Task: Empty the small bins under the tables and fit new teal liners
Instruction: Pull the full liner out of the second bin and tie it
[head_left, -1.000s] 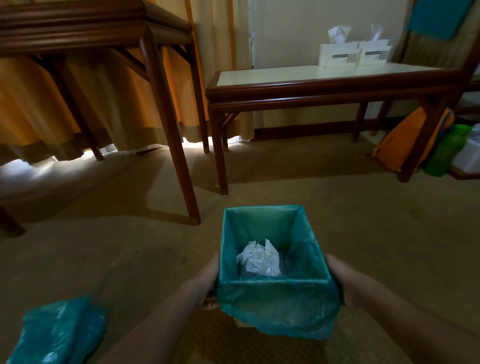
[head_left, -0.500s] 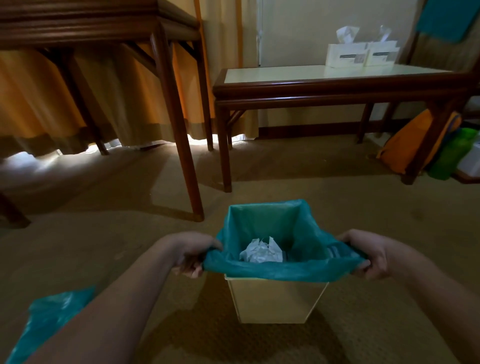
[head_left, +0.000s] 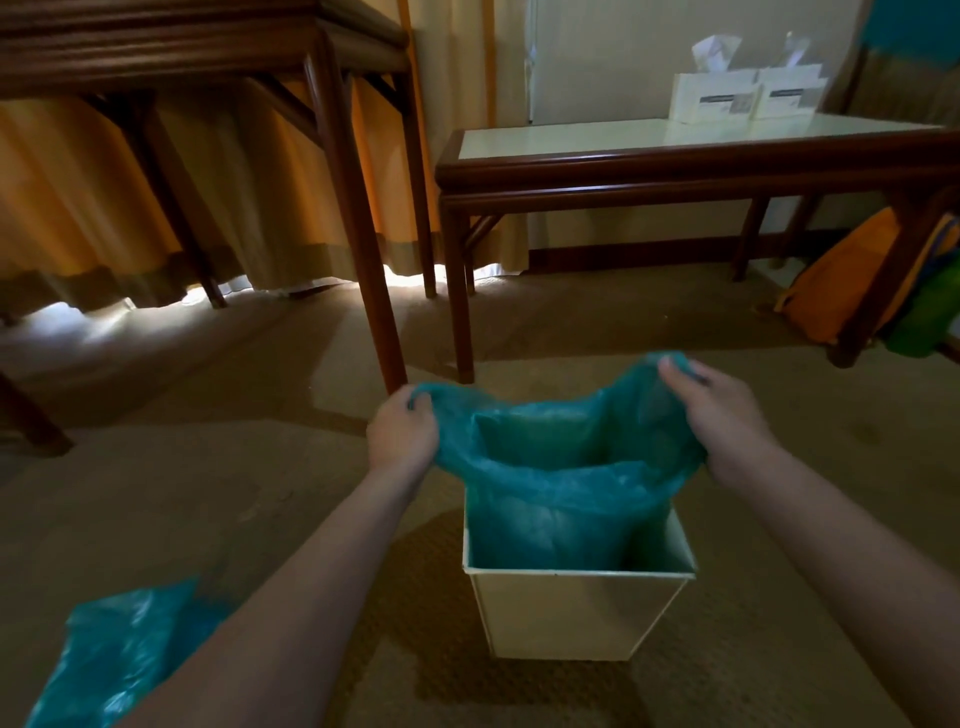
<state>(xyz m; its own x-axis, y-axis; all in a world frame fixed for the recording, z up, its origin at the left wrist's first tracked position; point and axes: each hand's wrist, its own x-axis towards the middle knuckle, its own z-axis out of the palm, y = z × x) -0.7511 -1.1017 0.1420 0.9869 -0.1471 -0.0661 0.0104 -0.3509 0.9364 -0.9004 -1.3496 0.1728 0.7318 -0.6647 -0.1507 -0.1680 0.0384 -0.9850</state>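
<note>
Mid-lift, lower centre of the frame: pinching the liner (head_left: 566, 483) by its rim, with the left hand (head_left: 402, 434) on the left edge and the right hand (head_left: 719, 410) on the right edge, slightly higher up. Got the lower part down inside the bin (head_left: 576, 613) on the carpet (head_left: 208, 493). Can't make out any rubbish from this angle.

My take on doing this bit cleanly: pull straight up, not sideways, or risk tipping the bin. Bring both edges together early to shut the mouth. Go slow in case of suction dragging the bin along. Watch the table leg (head_left: 358, 234) just above the left hand. Then reach for the teal bag (head_left: 119, 649) at lower left, probably the fresh one.
</note>
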